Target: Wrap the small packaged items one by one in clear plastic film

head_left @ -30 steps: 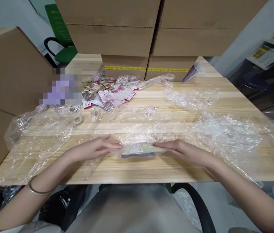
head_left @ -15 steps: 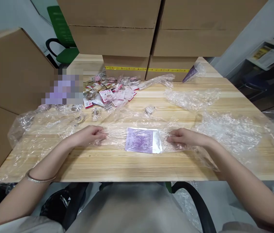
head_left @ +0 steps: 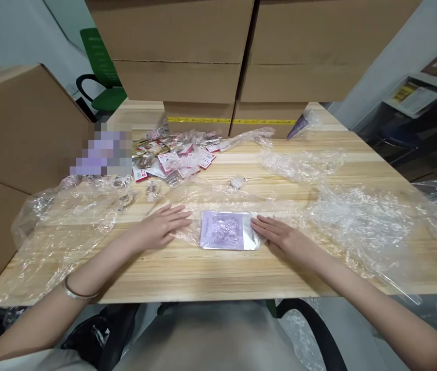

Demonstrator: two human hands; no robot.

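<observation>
A purple and silver pouch (head_left: 223,230) lies flat near the front middle of the wooden table, under clear plastic film (head_left: 230,201). My left hand (head_left: 164,225) rests palm down on the film to the left of the pouch, its fingers stretched out and pointing right. On the other side, my right hand (head_left: 276,231) lies flat with straight fingers, the tips at the pouch's silver right end. Neither hand grips anything.
Large cardboard boxes (head_left: 180,77) stand at the back, another box (head_left: 25,129) at the left. Small packets (head_left: 175,157) are heaped back left. Crumpled clear plastic (head_left: 361,221) covers the right side, and a purple cone-shaped packet (head_left: 298,127) lies beyond.
Both hands have let go of the stretched film and moved inward towards the pouch, with fingers now laid flat. The film has closed in around the pouch's sides.
</observation>
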